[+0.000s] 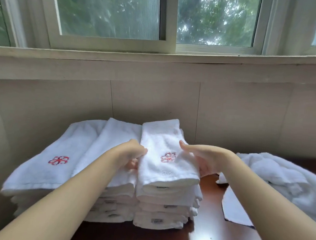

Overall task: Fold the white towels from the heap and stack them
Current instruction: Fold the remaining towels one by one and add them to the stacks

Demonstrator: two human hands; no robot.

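Gripping one folded towel are two hands; three stacks, one heap.

Head-worn wide-angle view looks forward and down, close over the towel stacks, facing the window.
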